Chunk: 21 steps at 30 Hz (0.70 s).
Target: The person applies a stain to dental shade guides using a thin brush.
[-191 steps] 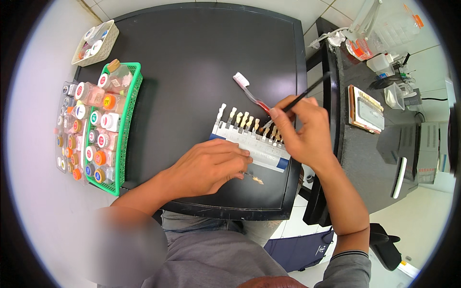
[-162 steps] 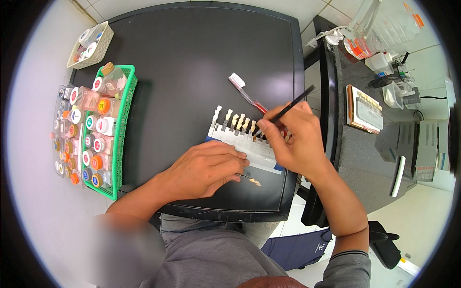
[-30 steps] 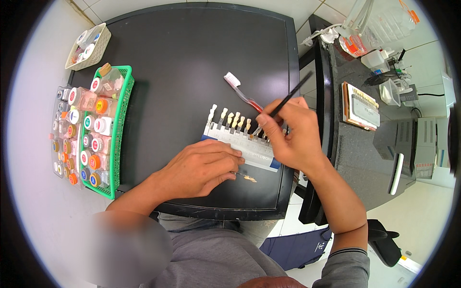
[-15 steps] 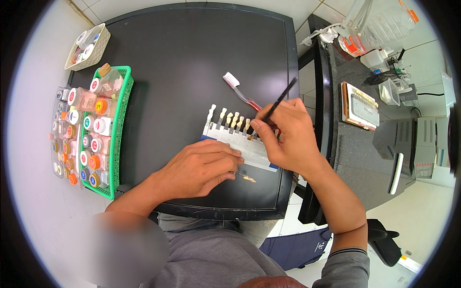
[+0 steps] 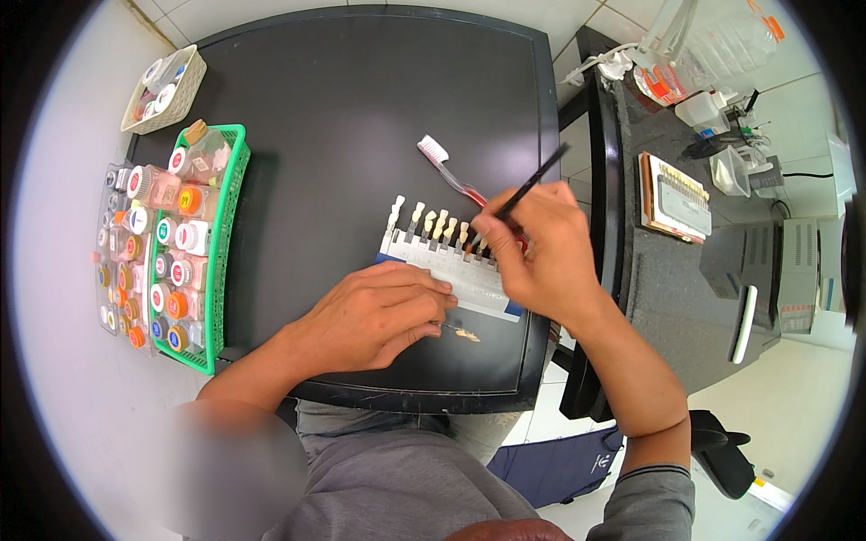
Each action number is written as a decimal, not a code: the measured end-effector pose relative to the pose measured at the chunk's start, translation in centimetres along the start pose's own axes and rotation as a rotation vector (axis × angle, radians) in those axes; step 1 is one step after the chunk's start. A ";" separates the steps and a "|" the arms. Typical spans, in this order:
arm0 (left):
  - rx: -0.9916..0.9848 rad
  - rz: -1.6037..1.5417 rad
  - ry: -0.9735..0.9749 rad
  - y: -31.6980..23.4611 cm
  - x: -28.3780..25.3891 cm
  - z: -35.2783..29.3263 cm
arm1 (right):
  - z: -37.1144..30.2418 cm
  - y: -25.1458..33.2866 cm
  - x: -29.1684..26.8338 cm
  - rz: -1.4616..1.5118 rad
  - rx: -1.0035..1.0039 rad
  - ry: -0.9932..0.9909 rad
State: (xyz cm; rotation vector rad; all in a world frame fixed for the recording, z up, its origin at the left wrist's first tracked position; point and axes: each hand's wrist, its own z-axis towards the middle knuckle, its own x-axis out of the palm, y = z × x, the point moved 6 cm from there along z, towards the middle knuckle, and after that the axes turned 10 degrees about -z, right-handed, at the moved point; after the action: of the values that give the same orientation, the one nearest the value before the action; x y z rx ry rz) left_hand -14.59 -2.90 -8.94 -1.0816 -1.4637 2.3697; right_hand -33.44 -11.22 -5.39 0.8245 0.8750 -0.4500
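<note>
A tooth shade guide (image 5: 469, 290), a white and blue holder with a row of cream tooth-shaped tabs (image 5: 429, 221), lies slanted on the black table. My left hand (image 5: 379, 311) rests over its left part, fingers closed. From between thumb and fingers sticks out a thin metal strip with a tan tip (image 5: 465, 334), below the guide. My right hand (image 5: 537, 248) pinches a thin black-handled brush (image 5: 539, 171); its brownish lower end is over the right-hand tabs. Behind that hand lies a red and clear toothbrush (image 5: 451, 176), bristles up, its handle partly hidden.
At the left stand a green basket (image 5: 236, 167) of small jars with coloured lids and a cream basket (image 5: 194, 88) of containers. To the right, a dark side counter (image 5: 663, 311) bears another shade guide (image 5: 681, 200), a white bottle (image 5: 704, 113) and a large clear jug (image 5: 731, 50).
My right hand has tilted the brush slightly, its upper end going a little to the right. More of the right-hand tabs shows under it. My left hand has stayed put.
</note>
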 end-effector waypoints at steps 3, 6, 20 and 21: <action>0.002 -0.003 -0.026 0.0 -0.1 -0.1 | 0.1 -0.5 -0.2 -0.026 0.007 -0.031; -0.023 -0.095 -0.117 0.0 -0.4 -0.1 | 0.0 -0.1 -0.5 -0.047 -0.004 -0.055; -0.204 -0.886 -0.590 3.7 -2.9 -1.2 | -1.0 6.6 -3.4 -0.021 -0.330 -0.133; -0.196 -0.869 -0.575 3.6 -2.7 -1.3 | -0.8 7.4 -3.4 -0.107 -0.337 -0.122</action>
State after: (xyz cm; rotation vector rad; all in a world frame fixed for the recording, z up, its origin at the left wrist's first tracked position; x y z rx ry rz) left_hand -10.97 -5.14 -10.91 0.2776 -1.8357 1.9392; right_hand -30.96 -5.97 0.41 0.4381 0.8545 -0.4266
